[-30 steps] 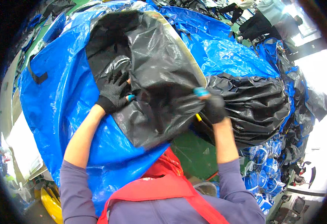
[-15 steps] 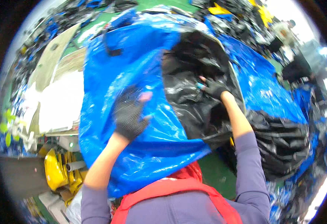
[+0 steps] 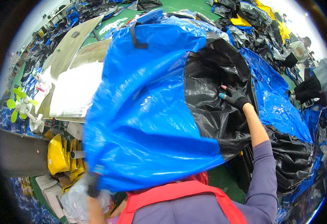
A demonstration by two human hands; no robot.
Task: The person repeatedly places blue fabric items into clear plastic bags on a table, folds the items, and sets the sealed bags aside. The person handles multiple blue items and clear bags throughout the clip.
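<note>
A large bag-like piece of glossy blue and black plastic sheeting (image 3: 148, 100) lies spread in front of me. Its black part (image 3: 208, 82) is on the right, and a black strap (image 3: 135, 39) is fixed near its far left corner. My right hand (image 3: 236, 98), in a dark glove with bare fingertips and something blue on one finger, rests on the black part with its fingers apart. At the sheeting's near left corner is my left hand (image 3: 93, 183), also gloved. It is smeared by motion, and its fingers are mostly hidden by the blue edge.
On the left stands a table with a white sheet (image 3: 77, 91) and a small green-bladed fan (image 3: 19, 104). Yellow pieces (image 3: 57, 155) and a grey tube (image 3: 77, 154) lie below it. More blue sheeting (image 3: 279, 97) and black sheeting (image 3: 288, 156) are heaped on the right.
My left hand has moved from the middle of the blue part to its near left corner. The right hand stays on the black part. The whole view has shifted somewhat.
</note>
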